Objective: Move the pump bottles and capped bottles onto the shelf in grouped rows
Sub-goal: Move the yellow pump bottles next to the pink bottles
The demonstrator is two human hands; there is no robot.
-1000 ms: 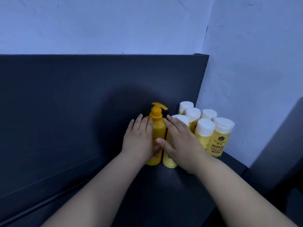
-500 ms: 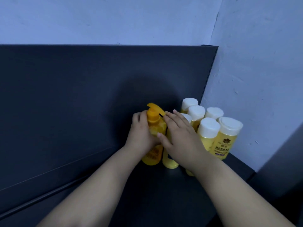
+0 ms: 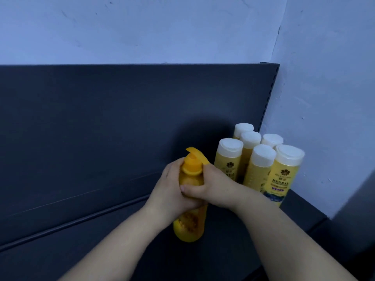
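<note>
Shelf [image 3: 223, 246] corner: capped bottles [image 3: 261, 169], perhaps flush.

Pale back wall [image 3: 142, 27] meets side wall [image 3: 328, 78] at cracked corner; grey surface [image 3: 359, 209] at far right.

An orange-yellow pump bottle [image 3: 190, 222] is upright on or just above the dark shelf [image 3: 91, 256], spout pointing right, gripped round its upper body by the left hand [image 3: 168, 191] and right hand [image 3: 215, 185]. Just beside it, six yellow capped bottles [image 3: 261, 175] with white caps stand clustered at the shelf's right end; the front one's label reads "HERBAL".
</note>
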